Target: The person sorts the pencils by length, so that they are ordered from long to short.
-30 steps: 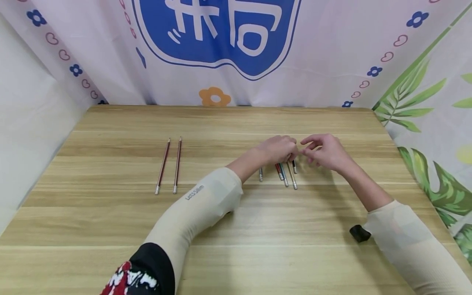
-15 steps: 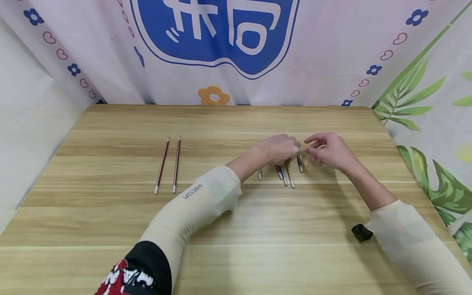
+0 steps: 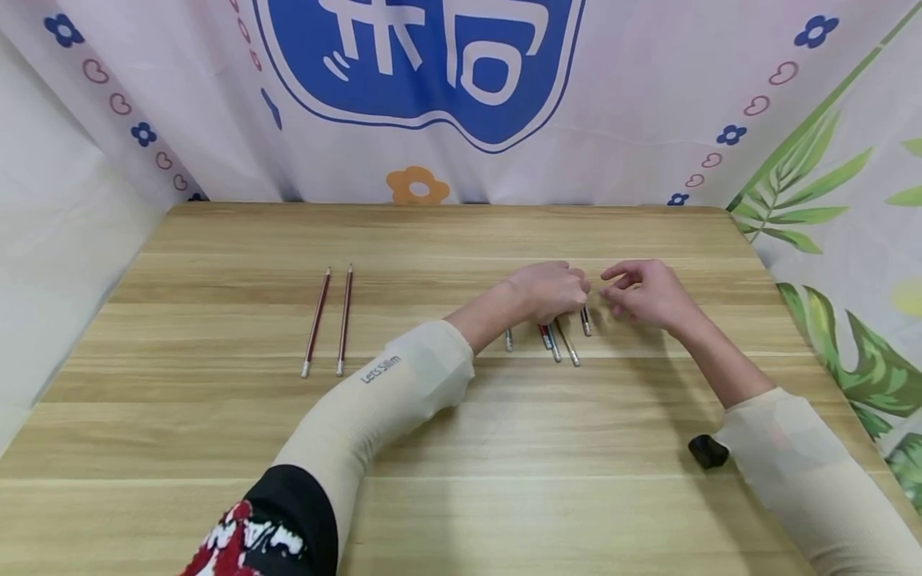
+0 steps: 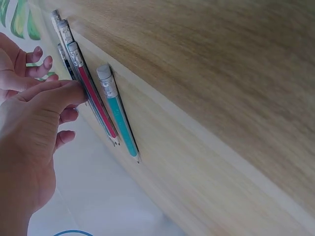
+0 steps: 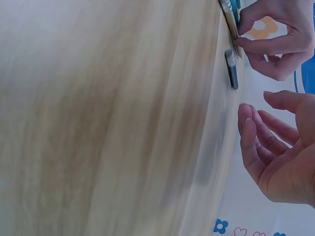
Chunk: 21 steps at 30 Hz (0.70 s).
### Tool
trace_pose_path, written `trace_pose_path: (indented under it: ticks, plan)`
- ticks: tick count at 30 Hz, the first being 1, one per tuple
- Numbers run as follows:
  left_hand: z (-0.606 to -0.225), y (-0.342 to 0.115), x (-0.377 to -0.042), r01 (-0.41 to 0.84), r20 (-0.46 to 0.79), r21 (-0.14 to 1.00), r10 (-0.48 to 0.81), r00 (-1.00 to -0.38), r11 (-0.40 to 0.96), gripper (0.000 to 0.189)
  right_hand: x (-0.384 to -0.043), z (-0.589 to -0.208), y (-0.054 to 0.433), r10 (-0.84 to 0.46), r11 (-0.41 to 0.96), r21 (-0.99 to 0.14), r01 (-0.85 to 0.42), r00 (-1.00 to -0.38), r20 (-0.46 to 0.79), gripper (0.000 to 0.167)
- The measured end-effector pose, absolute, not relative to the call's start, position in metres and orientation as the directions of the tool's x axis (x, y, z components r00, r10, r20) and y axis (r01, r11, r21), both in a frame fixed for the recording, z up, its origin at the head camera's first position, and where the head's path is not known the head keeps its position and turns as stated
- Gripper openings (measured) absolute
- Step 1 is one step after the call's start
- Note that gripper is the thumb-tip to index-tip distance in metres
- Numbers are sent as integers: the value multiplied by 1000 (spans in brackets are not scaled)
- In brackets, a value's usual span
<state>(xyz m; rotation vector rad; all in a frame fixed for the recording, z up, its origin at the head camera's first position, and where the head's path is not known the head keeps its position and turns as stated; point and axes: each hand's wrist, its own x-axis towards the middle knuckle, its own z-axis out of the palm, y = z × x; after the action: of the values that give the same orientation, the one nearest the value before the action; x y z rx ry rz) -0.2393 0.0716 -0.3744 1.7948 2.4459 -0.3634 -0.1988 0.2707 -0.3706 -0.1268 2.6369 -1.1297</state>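
Observation:
My left hand is over a loose cluster of pencils, its thumb and forefinger pinching a gold-coloured pencil. Beside that one lie a red pencil and a bluish pencil. A teal pencil lies a little apart from the bunch. To the right of the gold one is a short black pencil, touched by neither hand as far as the right wrist view shows. My right hand hovers just right of the cluster, fingers loosely bent and holding nothing. The left hand hides the pencils' far ends in the head view.
Two dark red pencils, one leaning and one nearly straight, lie at the left of the wooden table. A printed curtain hangs behind the back edge. A small black object sits at the right sleeve.
The black pencil has shifted slightly right, away from the gold one. My left hand has edged right, and the gold pencil's angle has changed a little. The right hand has drawn slightly right.

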Motion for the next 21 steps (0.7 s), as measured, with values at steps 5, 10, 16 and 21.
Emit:
trace_pose_path:
  ticks: [5,10,16,21]
  plan:
    - [-373,68,-240,949,-196,-89,928,-316,304,29,-199,-372,272,-188,691,-723,16,-961,-201,37]
    - [-366,61,-238,945,-155,1,933,-324,328,19,-198,-372,271,-195,689,-725,8,-961,-195,37]
    - [-349,45,-234,928,-114,121,934,-339,351,16,-198,-372,271,-193,675,-738,17,-961,-199,38]
    - [-340,27,-232,902,-69,242,933,-353,359,18,-198,-371,270,-191,675,-738,11,-963,-189,38]
